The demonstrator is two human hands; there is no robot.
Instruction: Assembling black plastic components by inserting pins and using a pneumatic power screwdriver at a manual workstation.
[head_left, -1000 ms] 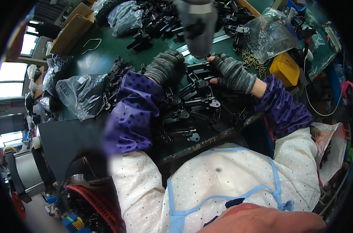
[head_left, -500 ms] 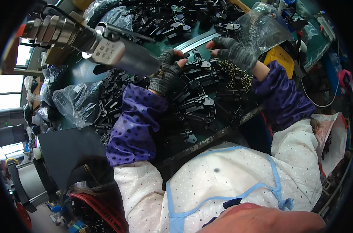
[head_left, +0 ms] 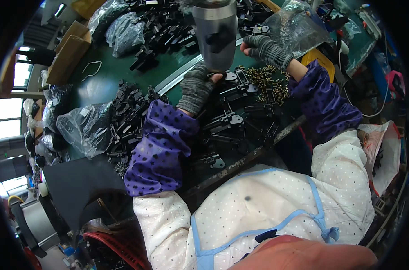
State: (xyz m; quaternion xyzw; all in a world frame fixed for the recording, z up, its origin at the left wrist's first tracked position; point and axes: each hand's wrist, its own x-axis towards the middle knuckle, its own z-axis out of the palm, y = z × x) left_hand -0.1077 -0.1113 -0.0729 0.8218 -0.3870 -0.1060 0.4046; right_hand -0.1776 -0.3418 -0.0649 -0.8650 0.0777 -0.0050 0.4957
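A silver cylindrical power tool [head_left: 215, 42] hangs upright in front of my left hand [head_left: 195, 90]. That hand wears a grey striped fingerless glove. The tool hides most of its fingers; only the thumb shows, beside a black metal hinge-like part [head_left: 238, 86]. Behind the tool runs a long silver metal rail [head_left: 173, 80] lying slantwise on the table. Near the rail's far end is my right hand [head_left: 269, 51], gloved alike, with its fingers curled and fingertips close to the thumb. Whatever it may pinch is too small to make out.
Brass-coloured screws [head_left: 269, 83] lie heaped below my right hand, beside a yellow tray [head_left: 321, 60]. Black metal parts [head_left: 227, 120] cover the near table, with another pile [head_left: 128, 112] at left. Clear plastic bags [head_left: 85, 126] and a cardboard box [head_left: 69, 51] stand leftward.
The silver tool has swung from the left to an upright position in front of my left hand. My left hand moved slightly lower in view. My right fingers have curled closer together.
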